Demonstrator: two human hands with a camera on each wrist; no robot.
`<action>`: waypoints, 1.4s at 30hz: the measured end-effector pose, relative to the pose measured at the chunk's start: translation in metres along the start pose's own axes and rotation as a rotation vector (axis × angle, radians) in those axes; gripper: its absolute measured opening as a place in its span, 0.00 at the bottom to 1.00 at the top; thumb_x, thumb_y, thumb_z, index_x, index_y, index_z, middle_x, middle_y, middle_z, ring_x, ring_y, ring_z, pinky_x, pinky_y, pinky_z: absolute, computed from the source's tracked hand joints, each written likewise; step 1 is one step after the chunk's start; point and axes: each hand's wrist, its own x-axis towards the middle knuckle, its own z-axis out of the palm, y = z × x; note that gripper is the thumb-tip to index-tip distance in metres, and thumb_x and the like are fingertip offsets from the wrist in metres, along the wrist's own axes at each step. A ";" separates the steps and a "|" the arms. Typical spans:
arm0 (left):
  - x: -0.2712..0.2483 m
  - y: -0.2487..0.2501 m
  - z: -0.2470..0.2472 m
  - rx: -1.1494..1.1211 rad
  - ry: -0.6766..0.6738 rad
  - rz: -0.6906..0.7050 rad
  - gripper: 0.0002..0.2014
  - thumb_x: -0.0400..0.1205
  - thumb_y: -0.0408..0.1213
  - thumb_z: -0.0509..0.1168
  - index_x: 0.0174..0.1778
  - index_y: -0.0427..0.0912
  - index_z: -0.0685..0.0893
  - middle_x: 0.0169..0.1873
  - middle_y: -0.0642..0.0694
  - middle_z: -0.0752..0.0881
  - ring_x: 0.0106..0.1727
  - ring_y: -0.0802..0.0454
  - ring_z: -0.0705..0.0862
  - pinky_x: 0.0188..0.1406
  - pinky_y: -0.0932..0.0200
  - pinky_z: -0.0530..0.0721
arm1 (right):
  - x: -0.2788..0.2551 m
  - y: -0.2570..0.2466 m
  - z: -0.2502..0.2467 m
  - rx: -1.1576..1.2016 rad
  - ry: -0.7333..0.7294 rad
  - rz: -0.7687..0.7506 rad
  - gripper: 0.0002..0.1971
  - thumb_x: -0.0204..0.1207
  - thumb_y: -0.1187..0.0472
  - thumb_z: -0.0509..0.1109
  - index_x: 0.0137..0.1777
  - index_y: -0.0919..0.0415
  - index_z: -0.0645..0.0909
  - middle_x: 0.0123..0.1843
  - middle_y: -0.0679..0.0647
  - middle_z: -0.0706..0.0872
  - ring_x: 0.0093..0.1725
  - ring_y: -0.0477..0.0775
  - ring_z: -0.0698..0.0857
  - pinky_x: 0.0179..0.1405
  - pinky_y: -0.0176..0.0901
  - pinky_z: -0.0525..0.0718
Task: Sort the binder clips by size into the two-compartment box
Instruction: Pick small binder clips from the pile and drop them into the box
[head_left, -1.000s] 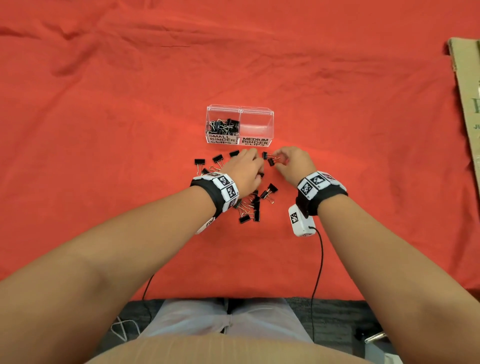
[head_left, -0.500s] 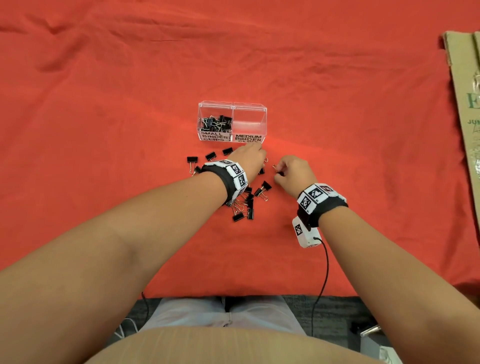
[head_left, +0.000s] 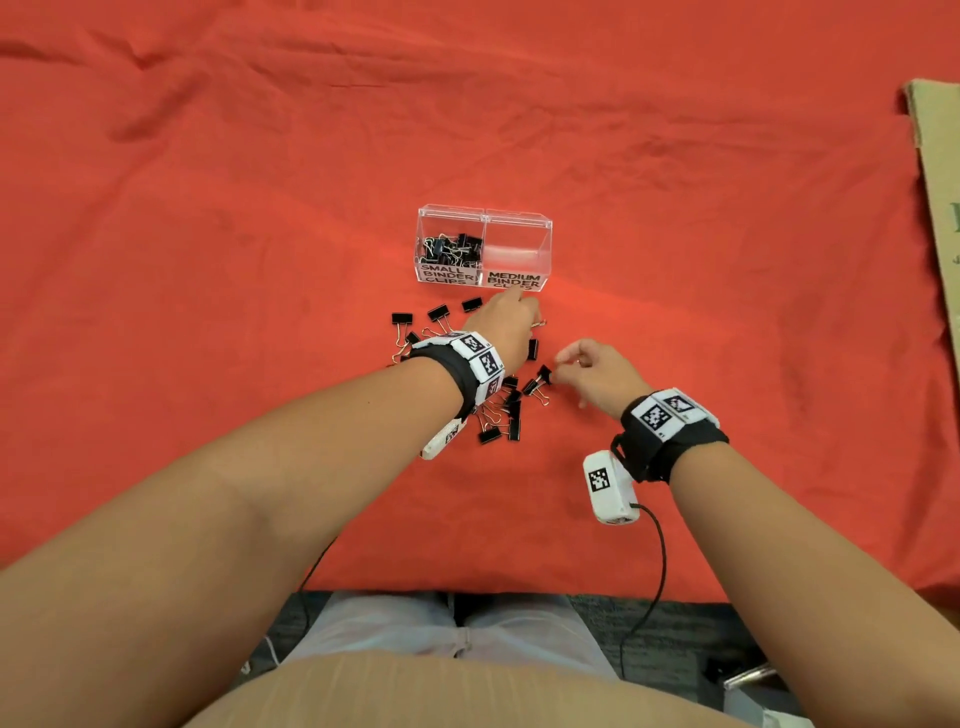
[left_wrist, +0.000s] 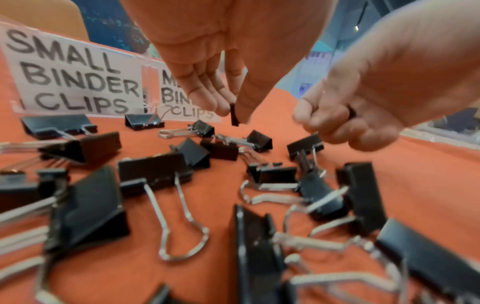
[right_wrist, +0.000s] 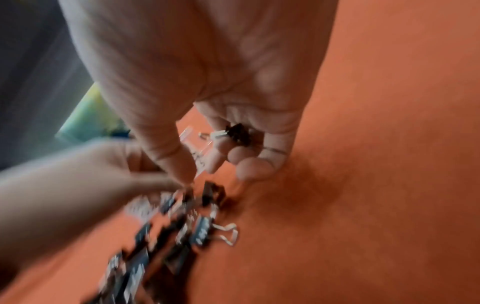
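A clear two-compartment box (head_left: 543, 244) stands on the red cloth. Its left side, labelled SMALL BINDER CLIPS (left_wrist: 75, 76), holds several black clips (head_left: 452, 248); the MEDIUM side looks empty. Loose black binder clips (head_left: 506, 410) of both sizes lie scattered in front of it. My left hand (head_left: 524, 312) hovers just before the box and pinches a black clip (left_wrist: 234, 116) between thumb and fingers. To its right, my right hand (head_left: 563, 364) is low over the pile, with a small clip (right_wrist: 237, 132) tucked in its curled fingers while thumb and forefinger reach down to the clips.
A brown cardboard sheet (head_left: 940, 208) lies at the far right edge. A white camera unit (head_left: 608, 486) with a black cable hangs under my right wrist. The cloth's near edge (head_left: 467, 590) runs just above my lap.
My left hand has moved forward to the box front with its clip. My right hand has drawn back toward me, down to the right side of the pile.
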 end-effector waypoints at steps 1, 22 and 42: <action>-0.002 -0.001 -0.004 -0.041 0.041 -0.004 0.10 0.80 0.29 0.62 0.55 0.41 0.79 0.57 0.44 0.77 0.55 0.45 0.80 0.55 0.48 0.83 | 0.000 0.000 0.003 -0.105 -0.028 -0.036 0.10 0.71 0.64 0.72 0.51 0.55 0.79 0.38 0.52 0.78 0.32 0.47 0.75 0.34 0.39 0.74; -0.017 -0.068 -0.071 -0.195 0.324 -0.244 0.14 0.82 0.28 0.59 0.62 0.44 0.80 0.59 0.45 0.77 0.59 0.46 0.79 0.63 0.50 0.81 | 0.050 -0.157 0.024 -0.259 0.135 -0.331 0.10 0.77 0.67 0.67 0.57 0.59 0.81 0.50 0.50 0.83 0.38 0.48 0.82 0.30 0.35 0.80; -0.058 -0.027 0.008 -0.202 -0.067 -0.015 0.10 0.80 0.38 0.66 0.57 0.44 0.81 0.54 0.44 0.78 0.58 0.46 0.79 0.63 0.49 0.79 | -0.003 -0.026 0.014 -0.651 -0.034 -0.287 0.09 0.72 0.68 0.72 0.51 0.61 0.86 0.47 0.53 0.80 0.55 0.60 0.82 0.57 0.45 0.75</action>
